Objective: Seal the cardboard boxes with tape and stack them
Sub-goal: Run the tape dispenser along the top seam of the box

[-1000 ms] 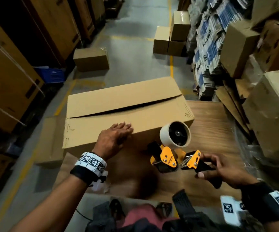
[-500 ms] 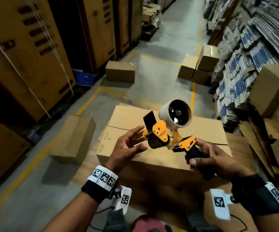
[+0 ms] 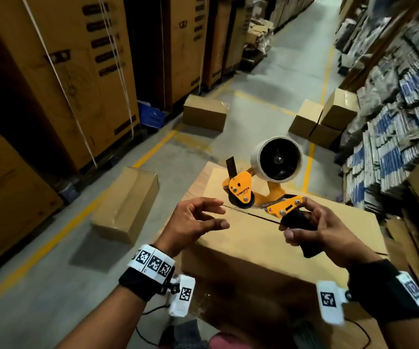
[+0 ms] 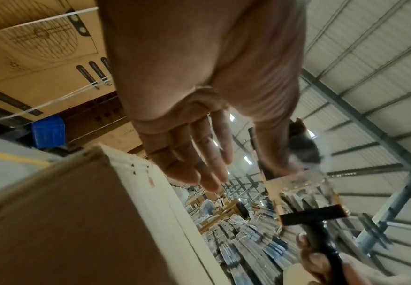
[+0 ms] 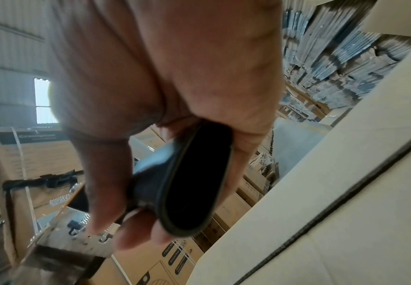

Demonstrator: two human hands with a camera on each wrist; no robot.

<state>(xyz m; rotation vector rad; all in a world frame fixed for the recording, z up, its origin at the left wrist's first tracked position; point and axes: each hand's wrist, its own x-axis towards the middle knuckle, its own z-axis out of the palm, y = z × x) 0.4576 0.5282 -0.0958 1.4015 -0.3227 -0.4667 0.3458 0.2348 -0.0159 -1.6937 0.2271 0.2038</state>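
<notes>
Above box point(image 3: 266, 238): tape dispenser point(image 3: 261, 182), plate reads "XMURIX"
Right hand point(image 3: 326, 230): clamped on dispenser handle
Left hand point(image 3: 190, 222): fingers apart, empty
Right wrist view only: serrated blade point(image 5: 60, 198)

A blue crate point(image 3: 150, 117) (partly hidden) beside tall strapped cartons point(image 3: 82, 71).

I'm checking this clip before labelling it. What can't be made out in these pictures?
- Whether the left hand pinches the tape end: clear tape, motion blur, both views.
- The box contents: closed flaps; near side blurred in the head view.
- Most of the tape dispenser in the right wrist view: the right hand covers it.
</notes>
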